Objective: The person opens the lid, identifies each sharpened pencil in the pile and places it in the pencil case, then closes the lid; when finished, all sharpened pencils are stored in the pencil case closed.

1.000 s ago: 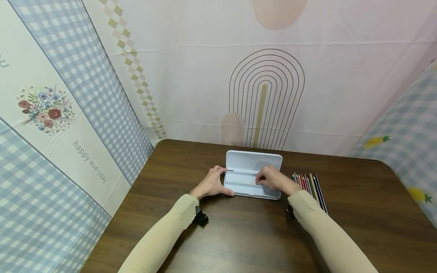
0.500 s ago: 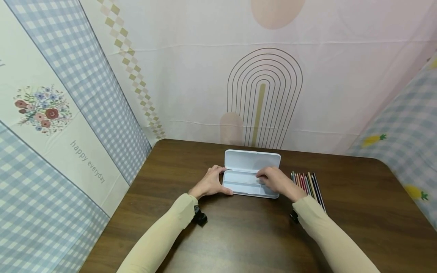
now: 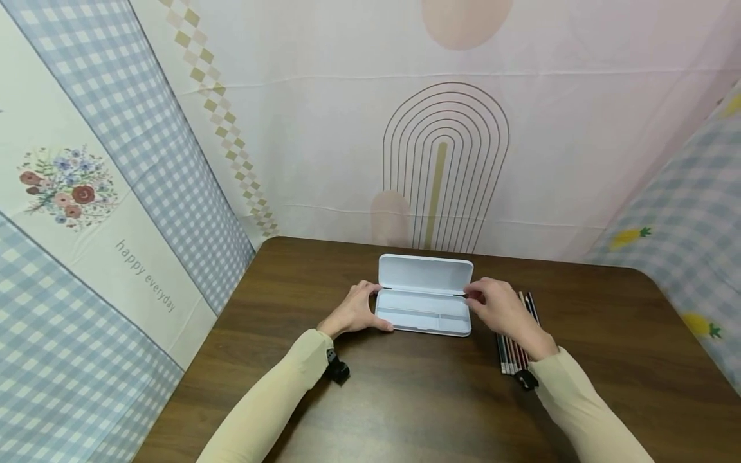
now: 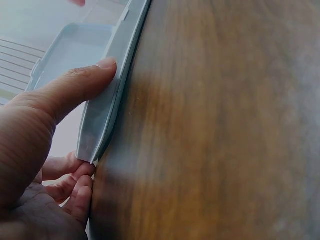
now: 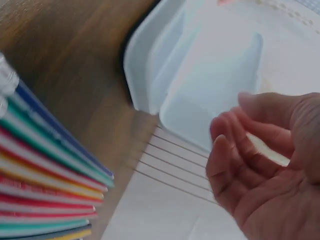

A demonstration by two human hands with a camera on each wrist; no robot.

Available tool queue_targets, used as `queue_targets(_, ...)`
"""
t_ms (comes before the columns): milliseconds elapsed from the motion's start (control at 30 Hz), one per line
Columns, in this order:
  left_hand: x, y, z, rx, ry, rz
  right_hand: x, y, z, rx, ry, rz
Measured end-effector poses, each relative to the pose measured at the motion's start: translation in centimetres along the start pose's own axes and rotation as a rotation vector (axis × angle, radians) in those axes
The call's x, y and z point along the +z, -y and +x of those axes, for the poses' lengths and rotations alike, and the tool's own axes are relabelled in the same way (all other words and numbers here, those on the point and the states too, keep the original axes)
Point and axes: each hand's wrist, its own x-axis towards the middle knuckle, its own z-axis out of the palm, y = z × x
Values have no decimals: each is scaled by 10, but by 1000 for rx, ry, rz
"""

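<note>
The left hand (image 3: pixel 354 310) gripped the left end of the pencil case (image 3: pixel 425 302), thumb along the front wall and fingers at the rear left corner; some fingertips were obscured by the case. The right hand (image 3: pixel 499 308) was positioned at the rear right corner, fingers loosely curled, with nothing visible between them. Contact between this hand and the case could not be determined.

The pencil case lay toward the far edge of the table (image 3: pixel 405 399), its lid (image 3: pixel 426 274) raised on the far side. Dividers separated one long rear compartment from two front compartments.

The pencils (image 3: pixel 512 355) lay side by side to the right of the case. The right hand and wrist covered their middle portion; in the right wrist view they were blurred and cut off at the frame. The table's near edge was out of frame. A printed cloth (image 3: pixel 318 128) hung beyond the far edge.

Relative to the frame half a second earlier, the right hand had moved from above the case interior to its right end, exposing the right front compartment and the pencils' near ends. The left hand had kept its position.
</note>
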Motion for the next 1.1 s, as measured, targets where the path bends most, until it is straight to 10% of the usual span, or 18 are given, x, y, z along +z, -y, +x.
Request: queue_targets(1100,1,1,-1,20,-18,10,-29,-62,-84,498,65,-29)
